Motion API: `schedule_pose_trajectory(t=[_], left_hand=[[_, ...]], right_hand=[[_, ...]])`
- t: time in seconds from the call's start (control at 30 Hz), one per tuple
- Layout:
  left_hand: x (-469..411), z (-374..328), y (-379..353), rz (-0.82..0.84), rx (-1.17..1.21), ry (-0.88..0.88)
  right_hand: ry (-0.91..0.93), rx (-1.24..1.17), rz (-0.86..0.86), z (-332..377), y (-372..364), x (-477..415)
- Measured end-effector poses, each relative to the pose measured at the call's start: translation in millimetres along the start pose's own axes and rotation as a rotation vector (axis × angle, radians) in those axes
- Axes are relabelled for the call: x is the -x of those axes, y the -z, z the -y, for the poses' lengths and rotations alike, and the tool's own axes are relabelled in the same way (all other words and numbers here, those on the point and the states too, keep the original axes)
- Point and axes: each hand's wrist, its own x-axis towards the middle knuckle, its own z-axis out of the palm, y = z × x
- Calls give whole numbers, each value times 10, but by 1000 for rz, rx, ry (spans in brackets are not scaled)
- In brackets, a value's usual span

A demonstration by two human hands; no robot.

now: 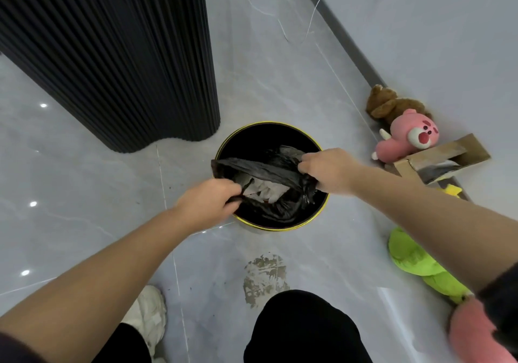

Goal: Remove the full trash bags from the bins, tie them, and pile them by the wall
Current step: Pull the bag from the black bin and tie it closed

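A round black bin with a gold rim [253, 130] stands on the grey tiled floor in the middle of the view. Inside it sits a black trash bag [266, 170] with white crumpled paper showing through its mouth. My left hand [208, 198] grips the near left edge of the bag at the bin's rim. My right hand [326, 170] grips the bag's edge on the right side. The bag's top is stretched between both hands, and its lower part is still down in the bin.
A tall black ribbed column [112, 54] stands close to the bin's left. Along the wall [448, 40] on the right lie a brown plush, a pink plush [406, 138], a cardboard box [443, 160] and a green plush [420, 261]. My legs and a white shoe are below.
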Motion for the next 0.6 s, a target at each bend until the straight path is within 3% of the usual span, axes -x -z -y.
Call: schedule_pose_trajectory(t=[0.13, 0.2, 0.27, 0.33, 0.4, 0.5, 0.6], left_hand=[[-144, 55, 16, -80, 356, 409], [-193, 47, 47, -88, 642, 550], [-227, 48, 103, -105, 829, 580], [-251, 85, 167, -96, 846, 565], [-259, 158, 219, -79, 823, 553], [-276, 230, 304, -28, 772, 520], [-364, 228, 381, -8, 744, 472]], right_hand=[[1, -621, -216, 113, -58, -29], [-111, -929, -333, 300, -99, -107], [-212, -1259, -426, 525, -74, -227], [-256, -1558, -411, 698, -34, -379], [-214, -1595, -307, 761, -42, -496], [-29, -1370, -96, 798, -75, -582], [12, -1275, -22, 863, -112, -687]])
